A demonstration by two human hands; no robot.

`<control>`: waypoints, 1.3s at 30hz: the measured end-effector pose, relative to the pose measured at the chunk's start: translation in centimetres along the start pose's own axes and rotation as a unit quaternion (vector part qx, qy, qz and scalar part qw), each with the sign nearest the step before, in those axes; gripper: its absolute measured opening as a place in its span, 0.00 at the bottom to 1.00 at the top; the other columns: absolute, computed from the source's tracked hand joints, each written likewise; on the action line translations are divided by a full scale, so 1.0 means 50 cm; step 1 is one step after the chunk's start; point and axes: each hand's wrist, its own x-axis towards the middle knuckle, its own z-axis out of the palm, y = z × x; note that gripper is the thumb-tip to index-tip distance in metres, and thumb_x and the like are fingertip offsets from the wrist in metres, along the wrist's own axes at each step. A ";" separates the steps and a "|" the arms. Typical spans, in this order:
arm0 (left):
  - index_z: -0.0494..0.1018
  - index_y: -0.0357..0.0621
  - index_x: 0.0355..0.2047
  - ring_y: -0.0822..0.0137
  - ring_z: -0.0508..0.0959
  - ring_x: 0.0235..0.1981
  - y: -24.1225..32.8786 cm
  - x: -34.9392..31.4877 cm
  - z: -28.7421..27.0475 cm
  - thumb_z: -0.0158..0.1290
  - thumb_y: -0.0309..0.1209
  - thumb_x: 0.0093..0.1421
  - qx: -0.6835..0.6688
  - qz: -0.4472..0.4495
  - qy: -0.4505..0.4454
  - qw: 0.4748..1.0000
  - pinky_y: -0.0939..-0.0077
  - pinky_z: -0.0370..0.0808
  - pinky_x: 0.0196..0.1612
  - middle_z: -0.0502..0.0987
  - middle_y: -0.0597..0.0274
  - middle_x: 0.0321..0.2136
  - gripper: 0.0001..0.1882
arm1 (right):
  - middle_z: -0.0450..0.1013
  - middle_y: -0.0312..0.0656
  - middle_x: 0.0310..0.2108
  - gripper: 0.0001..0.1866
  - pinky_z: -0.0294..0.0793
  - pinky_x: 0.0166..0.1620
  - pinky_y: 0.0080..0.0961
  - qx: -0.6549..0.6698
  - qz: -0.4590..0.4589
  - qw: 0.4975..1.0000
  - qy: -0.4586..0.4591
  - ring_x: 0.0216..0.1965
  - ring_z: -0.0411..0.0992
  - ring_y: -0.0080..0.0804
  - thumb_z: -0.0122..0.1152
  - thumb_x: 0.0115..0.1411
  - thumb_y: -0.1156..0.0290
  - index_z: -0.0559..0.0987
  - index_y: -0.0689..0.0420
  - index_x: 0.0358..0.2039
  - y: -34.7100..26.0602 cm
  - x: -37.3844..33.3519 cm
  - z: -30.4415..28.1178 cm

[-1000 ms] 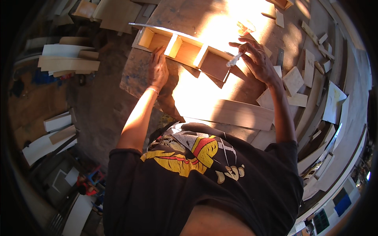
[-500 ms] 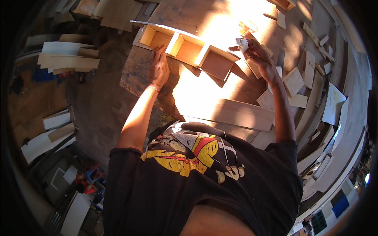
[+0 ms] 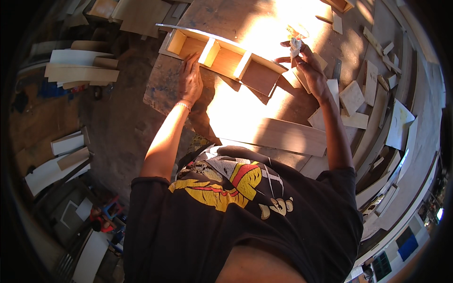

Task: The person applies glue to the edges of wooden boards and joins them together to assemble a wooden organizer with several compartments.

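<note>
A long, shallow wooden box (image 3: pixel 220 62) with three compartments lies tilted across the worktable. My left hand (image 3: pixel 190 78) is at its near left side, fingertips over the edge and fingers close together, gripping it. Beyond the box's right end, my right hand (image 3: pixel 309 68) pinches a crumpled white wad (image 3: pixel 295 46) between thumb and fingers. Whether the wad is cloth, paper or plastic I cannot tell. Bright sunlight washes out the table behind the box.
A wide board (image 3: pixel 292 136) lies on the table (image 3: pixel 207 16) close to my body. Several wood offcuts (image 3: pixel 352 98) are scattered to the right, beside long planks. Stacked panels (image 3: pixel 82 70) stand on the left. Another wooden box (image 3: pixel 340 4) shows at the far edge.
My right hand has shifted slightly away from me and turned, so the white wad sits more upright and farther out. My left hand and the box have stayed in place.
</note>
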 end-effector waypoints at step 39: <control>0.67 0.36 0.47 0.56 0.63 0.54 0.007 0.003 -0.005 0.41 0.19 0.55 0.003 -0.004 -0.005 1.000 0.67 0.61 0.57 0.66 0.58 0.50 0.18 | 0.69 0.31 0.50 0.07 0.22 0.56 0.69 -0.607 -0.222 0.763 -0.006 0.66 0.43 0.41 0.50 0.57 0.74 0.66 0.55 0.37 -0.024 -0.038 0.067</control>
